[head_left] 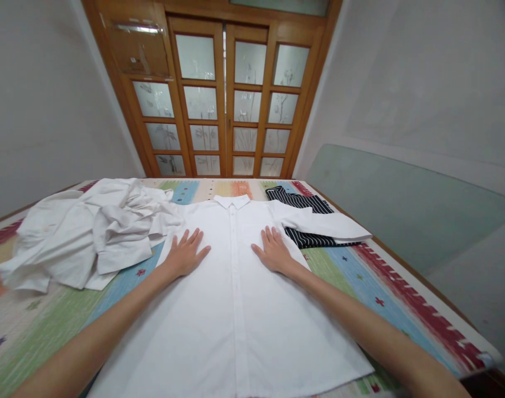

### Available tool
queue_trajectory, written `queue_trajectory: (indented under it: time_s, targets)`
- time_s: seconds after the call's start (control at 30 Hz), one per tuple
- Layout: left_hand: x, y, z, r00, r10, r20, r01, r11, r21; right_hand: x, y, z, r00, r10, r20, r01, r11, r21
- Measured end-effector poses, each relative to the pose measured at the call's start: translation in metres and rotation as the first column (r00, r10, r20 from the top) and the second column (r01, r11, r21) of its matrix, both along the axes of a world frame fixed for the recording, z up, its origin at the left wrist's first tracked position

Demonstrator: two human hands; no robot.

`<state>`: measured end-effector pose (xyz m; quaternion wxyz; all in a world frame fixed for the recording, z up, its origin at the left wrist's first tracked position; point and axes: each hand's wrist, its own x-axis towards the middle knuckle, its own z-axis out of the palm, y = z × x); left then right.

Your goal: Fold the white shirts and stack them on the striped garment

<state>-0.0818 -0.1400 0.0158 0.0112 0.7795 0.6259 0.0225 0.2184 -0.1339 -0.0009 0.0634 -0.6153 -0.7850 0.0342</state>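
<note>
A white button-up shirt lies spread out face up in front of me, its collar at the far end and its buttoned front running down the middle. My left hand rests flat on the left side of the chest, fingers spread. On the other side of the button strip, my right hand also presses flat with fingers apart. The right-hand sleeve stretches out across a folded black-and-white striped garment. Toward the left, the other sleeve meets a heap of white clothes, and its end cannot be made out.
The crumpled heap of white clothes lies on the left. Beneath everything is a colourful striped cloth over a bed or table. A pale green panel leans along the right wall. Wooden doors with glass panes stand at the back.
</note>
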Motion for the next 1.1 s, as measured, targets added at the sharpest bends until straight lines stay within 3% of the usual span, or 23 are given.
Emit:
queue_trajectory:
  time_s: [0.3,0.57,0.77,0.9,1.1]
  targets:
    - [-0.023,-0.002,-0.013,1.0,-0.015,0.006,0.014,0.998,0.054,0.014,-0.001,-0.01,1.0,-0.003,0.024,0.003,1.0,0.02]
    - [-0.019,-0.007,-0.012,0.998,0.066,-0.007,-0.066,0.997,0.043,0.012,-0.002,-0.008,1.0,-0.022,0.001,0.022,0.999,0.024]
    - [-0.019,-0.013,-0.021,0.999,0.024,-0.028,-0.021,0.991,0.13,0.009,-0.009,-0.004,0.999,0.036,0.006,-0.037,0.999,0.021]
    - [-0.003,-0.024,-0.025,1.0,-0.01,-0.009,0.011,0.995,0.102,0.005,-0.011,0.001,0.987,0.16,0.02,-0.16,0.987,-0.006]
    - [0.039,-0.021,-0.017,0.982,-0.188,0.023,0.187,0.982,0.04,-0.012,0.0,0.003,0.966,0.259,-0.005,-0.259,0.966,-0.016]
